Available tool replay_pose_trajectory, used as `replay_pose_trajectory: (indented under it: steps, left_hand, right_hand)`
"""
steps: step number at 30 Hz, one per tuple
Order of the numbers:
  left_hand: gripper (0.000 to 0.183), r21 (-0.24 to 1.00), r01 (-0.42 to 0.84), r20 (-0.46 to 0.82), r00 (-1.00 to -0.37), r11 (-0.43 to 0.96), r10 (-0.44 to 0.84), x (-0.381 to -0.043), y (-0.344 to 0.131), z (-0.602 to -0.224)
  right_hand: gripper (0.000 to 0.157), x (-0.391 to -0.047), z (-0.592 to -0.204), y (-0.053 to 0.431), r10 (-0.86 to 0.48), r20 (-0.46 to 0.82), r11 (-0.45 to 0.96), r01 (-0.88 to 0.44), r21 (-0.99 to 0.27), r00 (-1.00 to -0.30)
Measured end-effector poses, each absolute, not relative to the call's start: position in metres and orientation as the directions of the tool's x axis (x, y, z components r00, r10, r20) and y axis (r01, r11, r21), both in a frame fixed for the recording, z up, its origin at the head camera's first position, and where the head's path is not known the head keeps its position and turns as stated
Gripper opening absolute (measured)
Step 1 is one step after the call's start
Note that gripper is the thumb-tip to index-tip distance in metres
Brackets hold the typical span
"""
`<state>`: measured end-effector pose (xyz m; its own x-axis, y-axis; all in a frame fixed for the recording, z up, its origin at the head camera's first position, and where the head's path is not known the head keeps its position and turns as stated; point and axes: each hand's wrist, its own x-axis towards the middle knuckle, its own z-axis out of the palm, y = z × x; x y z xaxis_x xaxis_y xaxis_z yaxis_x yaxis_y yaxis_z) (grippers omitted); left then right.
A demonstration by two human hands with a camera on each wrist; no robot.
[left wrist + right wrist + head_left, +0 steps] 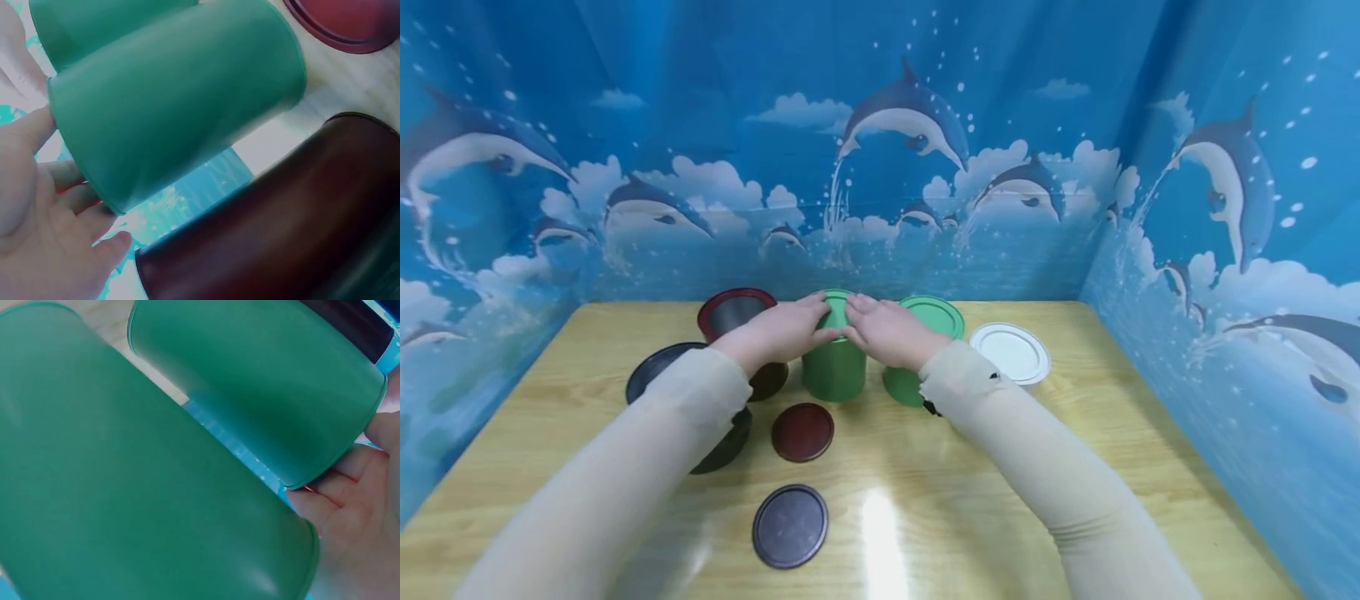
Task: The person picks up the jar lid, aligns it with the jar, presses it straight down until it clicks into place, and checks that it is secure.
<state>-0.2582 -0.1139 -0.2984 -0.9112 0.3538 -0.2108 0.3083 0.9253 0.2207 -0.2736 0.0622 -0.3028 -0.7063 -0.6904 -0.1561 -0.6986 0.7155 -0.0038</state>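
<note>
In the head view, a green canister (833,377) stands upright at the back of the table. My left hand (778,331) rests on the left part of its top and my right hand (895,332) on the right part, fingers extended and thumbs close together. Between the hands a strip of green top (837,310) shows; the rest is covered. The left wrist view has the left fingers (78,197) along the rim of the green canister (181,100). From the right wrist, the right palm (359,512) is seen beside that canister's top end (269,394).
Another green canister (904,387) with a green top (936,315) stands to the right, near a white round lid (1011,353). Leftward are a dark red canister (769,382) and a black one (727,446). A red lid (802,432) and a dark lid (790,527) lie in front.
</note>
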Motion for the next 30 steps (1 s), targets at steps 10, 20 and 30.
replay_pose_trajectory:
  steps: [10,20,30]
  left_hand:
    - [0.067,0.237,0.344,-0.23,-0.889,0.909,0.396,-0.264,-0.112,-0.3]
    - [0.063,0.168,0.378,-0.275,-0.869,0.911,0.411,-0.259,-0.109,-0.295]
    - [0.063,0.1,0.357,-0.245,-0.896,0.929,0.371,-0.258,-0.11,-0.293]
  right_hand:
    - [0.058,-0.279,-0.297,0.063,-0.664,-0.231,0.738,-0.673,-0.046,-0.712]
    - [0.056,-0.282,-0.302,0.063,-0.681,-0.232,0.706,-0.707,0.042,-0.694]
    - [0.055,-0.284,-0.293,0.067,-0.691,-0.244,0.715,-0.693,-0.09,-0.68]
